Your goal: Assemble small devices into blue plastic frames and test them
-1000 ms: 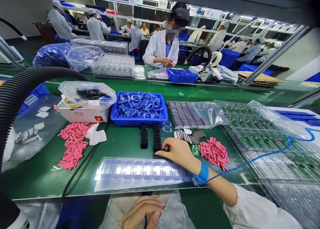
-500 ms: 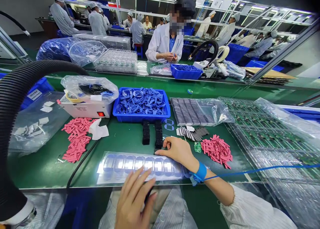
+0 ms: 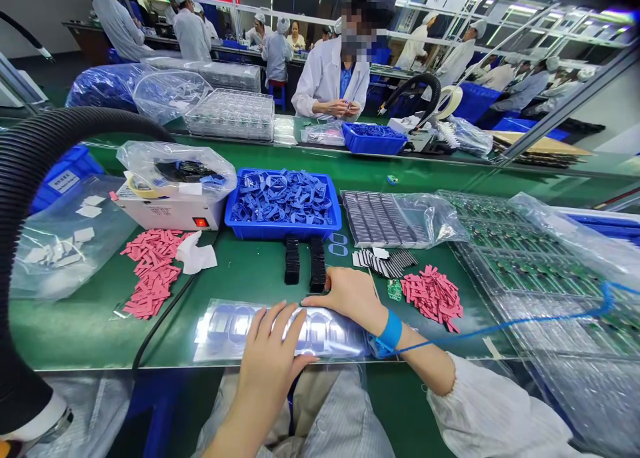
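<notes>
My left hand lies with spread fingers on a clear plastic sheet that carries a row of rounded window-like pieces. Over the sheet's upper right part is my right hand, wearing a blue wrist strap with a cord. Its thumb stretches left across the sheet, apart from the bent index finger; the other fingers are largely hidden. Just beyond the fingertips stands a stack of thin black pieces, with a second black stack to its left. Two blue-edged oval pieces lie behind the right hand.
A blue bin holds blue plastic parts. Pink strips lie in a left pile and a right pile. Trays of green circuit boards cover the right side. A black hose arches at left. A co-worker sits opposite.
My left hand has moved up and forward onto the plastic sheet. My right hand has shifted slightly left, its thumb moving from the black stack's base onto the sheet.
</notes>
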